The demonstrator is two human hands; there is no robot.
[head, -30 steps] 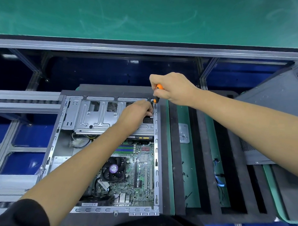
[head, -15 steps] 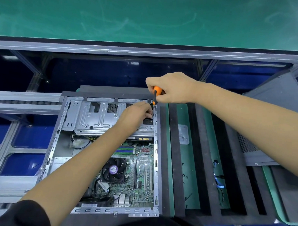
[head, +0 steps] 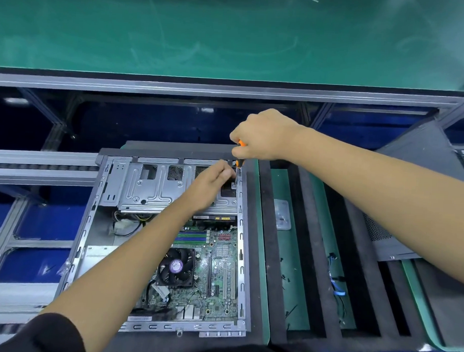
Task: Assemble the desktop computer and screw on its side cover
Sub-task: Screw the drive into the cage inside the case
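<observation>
1. Left of centre in the frame lies the case (head: 167, 242), open side up, on a dark mat.
2. Inside it, the board (head: 216, 271) fills the lower right part, with a black fan (head: 176, 266) near its middle.
3. Across the upper part of the case sits a silver drive cage (head: 156, 185).
4. At the cage's upper right corner, the left hand (head: 212, 185) rests with fingers curled and pinched together near a small tab; whether they hold a screw cannot be told.
5. Just above it, the right hand (head: 264, 134) is closed in a fist around an orange-handled screwdriver (head: 239, 160), whose shaft points down to that same corner, close beside the left fingertips.
6. Right of the case, a foam tray (head: 275, 257) with green slots holds a small clear bag (head: 282, 214) and blue cables (head: 338, 281).
7. At the right edge of the frame, a grey side cover (head: 423, 163) leans tilted, well apart from the case.
</observation>
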